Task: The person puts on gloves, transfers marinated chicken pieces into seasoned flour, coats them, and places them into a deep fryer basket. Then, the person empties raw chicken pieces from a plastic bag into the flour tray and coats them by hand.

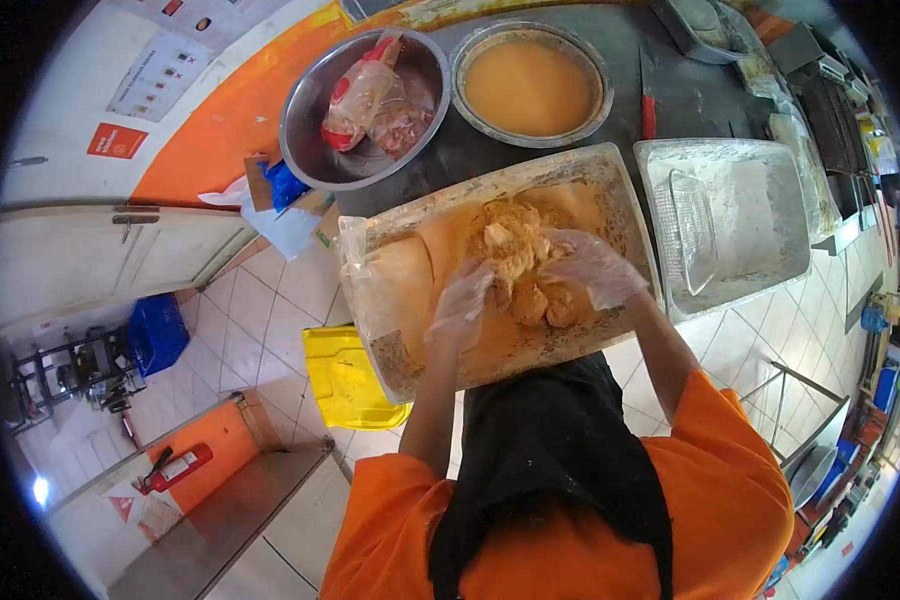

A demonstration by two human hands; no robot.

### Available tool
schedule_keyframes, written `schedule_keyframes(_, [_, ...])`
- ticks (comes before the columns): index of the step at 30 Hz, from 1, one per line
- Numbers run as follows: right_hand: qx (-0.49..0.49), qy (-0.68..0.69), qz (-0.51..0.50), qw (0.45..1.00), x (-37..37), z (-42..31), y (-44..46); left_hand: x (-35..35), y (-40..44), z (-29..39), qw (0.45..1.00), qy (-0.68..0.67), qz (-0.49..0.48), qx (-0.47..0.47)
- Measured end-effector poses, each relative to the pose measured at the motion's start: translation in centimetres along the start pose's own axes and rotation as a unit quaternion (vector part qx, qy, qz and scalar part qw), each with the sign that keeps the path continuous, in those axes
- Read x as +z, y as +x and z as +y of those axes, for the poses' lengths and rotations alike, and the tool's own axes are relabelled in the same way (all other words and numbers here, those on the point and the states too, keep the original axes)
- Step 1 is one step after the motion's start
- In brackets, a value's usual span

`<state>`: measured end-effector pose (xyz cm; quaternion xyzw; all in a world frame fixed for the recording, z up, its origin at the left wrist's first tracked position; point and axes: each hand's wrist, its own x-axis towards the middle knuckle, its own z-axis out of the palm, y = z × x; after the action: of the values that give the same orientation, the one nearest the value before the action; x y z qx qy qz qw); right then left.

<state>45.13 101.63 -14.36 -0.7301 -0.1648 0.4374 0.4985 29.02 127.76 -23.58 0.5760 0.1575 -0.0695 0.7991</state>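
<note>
Both hands wear clear plastic gloves and reach into a large tray of orange-tinted flour. Flour-coated pieces that look like chicken are heaped in the middle of it. My left hand is closed against the heap's left side, its fingertips partly hidden by the pieces. From the right, my right hand curls its fingers round the coated pieces. More rounded coated pieces lie between the hands, nearer my body. A crumpled clear plastic bag hangs over the tray's left edge.
Behind the tray stand a metal bowl with bagged raw meat and a bowl of orange liquid. A red-handled knife lies beside them. At right, a floury tray holds a wire basket. A yellow bin stands below left.
</note>
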Motion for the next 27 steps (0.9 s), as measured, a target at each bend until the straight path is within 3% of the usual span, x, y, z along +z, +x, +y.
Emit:
schedule_keyframes(1, [0.019, -0.071, 0.006, 0.997, -0.7, -0.7, -0.2, 0.3, -0.5, 0.6, 0.994, 0.105, 0.019, 0.002])
schedule_keyframes(2, [0.040, -0.141, 0.010, 0.989, -1.5, -1.3, -0.4, 2.8, -1.7, 4.8, 0.961, 0.253, 0.104, -0.046])
schedule_keyframes(3, [0.062, -0.174, 0.031, 0.982, -2.1, -1.4, -0.4, 4.1, -2.2, 7.0, 0.896, 0.394, 0.184, -0.092])
schedule_keyframes(5, [0.102, -0.152, 0.097, 0.978, -2.3, 0.4, 0.7, 3.2, -1.9, 7.0, 0.835, 0.533, 0.134, 0.023])
schedule_keyframes(7, [0.141, -0.020, 0.148, 0.979, -2.3, 5.1, 3.5, 2.5, -0.2, 6.2, 0.808, 0.582, 0.084, 0.016])
schedule_keyframes(9, [0.146, 0.109, 0.133, 0.974, -1.4, 6.7, 6.5, 2.3, 3.9, 5.3, 0.829, 0.546, 0.039, -0.113])
schedule_keyframes(11, [0.163, 0.220, 0.086, 0.958, 0.0, 1.7, 7.1, 4.9, 6.2, 7.8, 0.896, 0.378, 0.025, -0.230])
schedule_keyframes(13, [0.193, 0.291, 0.058, 0.935, 2.3, -2.9, 5.3, 4.8, 6.9, 5.6, 0.939, 0.321, 0.007, -0.125])
schedule_keyframes(16, [0.158, 0.167, -0.020, 0.973, 2.6, -3.3, 4.8, 4.3, 5.7, 4.1, 0.975, 0.221, 0.006, -0.032])
schedule_keyframes(18, [0.039, 0.061, -0.037, 0.997, 0.6, -0.9, 3.5, 3.8, 3.7, 5.6, 0.987, 0.156, 0.027, -0.023])
schedule_keyframes(19, [-0.020, 0.007, -0.047, 0.999, -0.6, 0.7, 2.7, 3.8, 3.0, 7.4, 0.984, 0.166, 0.050, -0.036])
schedule_keyframes(21, [-0.015, 0.086, -0.014, 0.996, -0.5, 1.3, 2.1, 3.5, 2.2, 10.0, 0.968, 0.216, 0.102, -0.079])
schedule_keyframes(23, [0.104, 0.330, 0.075, 0.935, -1.0, 0.5, 3.2, 2.4, 2.8, 9.7, 0.890, 0.444, 0.087, -0.046])
schedule_keyframes(24, [0.124, 0.281, 0.091, 0.947, -1.5, 1.9, 5.4, 0.9, 3.7, 7.8, 0.796, 0.603, 0.057, 0.009])
schedule_keyframes(25, [0.142, 0.231, 0.107, 0.957, -2.1, 4.6, 8.9, -1.1, 5.8, 4.0, 0.755, 0.652, 0.054, 0.043])
schedule_keyframes(27, [0.161, 0.160, 0.091, 0.970, -2.5, 5.3, 11.7, -1.4, 8.7, 1.0, 0.761, 0.646, 0.042, 0.042])
